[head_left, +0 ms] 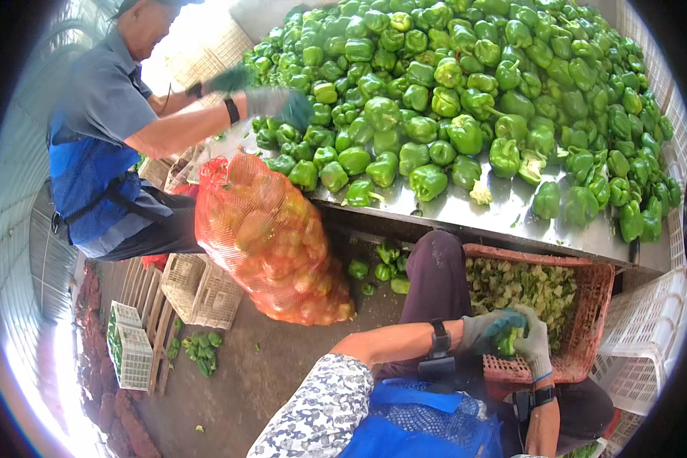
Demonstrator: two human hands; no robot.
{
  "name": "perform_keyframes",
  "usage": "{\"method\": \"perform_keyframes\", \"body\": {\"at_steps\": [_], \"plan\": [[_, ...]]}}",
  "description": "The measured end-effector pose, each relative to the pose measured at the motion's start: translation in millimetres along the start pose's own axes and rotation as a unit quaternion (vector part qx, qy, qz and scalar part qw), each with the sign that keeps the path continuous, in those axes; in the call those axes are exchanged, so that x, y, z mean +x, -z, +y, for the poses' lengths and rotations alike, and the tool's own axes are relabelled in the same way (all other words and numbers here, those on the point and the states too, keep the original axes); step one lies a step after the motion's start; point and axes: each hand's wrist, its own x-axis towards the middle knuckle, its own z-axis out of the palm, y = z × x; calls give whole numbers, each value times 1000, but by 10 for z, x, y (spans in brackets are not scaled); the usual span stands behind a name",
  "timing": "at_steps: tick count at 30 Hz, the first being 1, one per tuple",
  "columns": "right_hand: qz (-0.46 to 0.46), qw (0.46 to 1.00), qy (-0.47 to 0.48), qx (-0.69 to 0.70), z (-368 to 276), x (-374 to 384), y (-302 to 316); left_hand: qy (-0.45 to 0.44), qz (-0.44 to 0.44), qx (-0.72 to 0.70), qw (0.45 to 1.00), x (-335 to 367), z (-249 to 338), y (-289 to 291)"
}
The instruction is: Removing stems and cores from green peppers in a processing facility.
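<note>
A green bell pepper [507,343] is held between my two gloved hands, over the near part of a red plastic crate [597,320]. My left hand [484,330], in a grey and teal glove, is closed round the pepper's left side. My right hand [536,342], in a pale grey glove, grips it from the right. Both hands partly cover the pepper. Pale green pepper scraps [523,286] fill much of the crate. Just beyond rises a large heap of green bell peppers [427,84] on a metal table [504,202].
A co-worker [103,145] at the left reaches gloved hands to the heap. An orange mesh sack [271,237] of peppers stands against the table. White crates [202,290] and loose peppers [203,349] lie on the left floor; more white crates [637,351] are stacked right.
</note>
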Motion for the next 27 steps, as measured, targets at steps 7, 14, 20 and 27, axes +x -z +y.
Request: {"method": "perform_keyframes", "body": {"at_steps": [7, 14, 20, 27], "plan": [[-38, 999, -18, 20, -346, -309, 367, -153, -91, 268, 947, -203, 2, -192], [-118, 907, -138, 379, -517, -55, 595, 19, -31, -209, 977, -452, 704, -674], [-41, 630, -74, 772, 44, -264, 510, 12, -45, -213, 976, -111, 606, -615], [255, 935, -54, 239, 138, 382, 1103, -66, 43, -192, 978, 52, 534, -650]]}}
